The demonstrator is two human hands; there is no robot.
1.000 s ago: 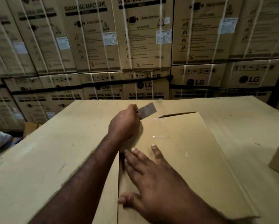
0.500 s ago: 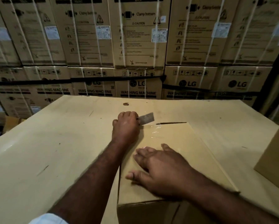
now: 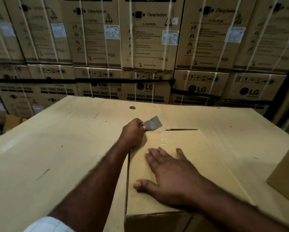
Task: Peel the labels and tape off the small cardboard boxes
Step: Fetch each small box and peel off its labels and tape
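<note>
A small plain cardboard box (image 3: 207, 158) lies flat on a big cardboard worktop (image 3: 56, 156), its top facing me. My left hand (image 3: 133, 133) is at the box's far left corner and pinches a grey printed label (image 3: 153, 123), which sticks up free of the surface. A patch of clear shiny tape (image 3: 165, 139) glints on the box top just right of that hand. My right hand (image 3: 170, 174) lies flat on the box top with fingers spread, pressing it down.
Another cardboard box (image 3: 287, 173) stands at the right edge of the worktop. Stacked washing machine cartons (image 3: 148, 47) form a wall right behind the worktop. A small dark spot (image 3: 132, 107) marks the far part of the surface.
My left hand has lifted the label slightly up off the corner. My right hand has spread flat and shifted a little toward me. The view moved closer over the box.
</note>
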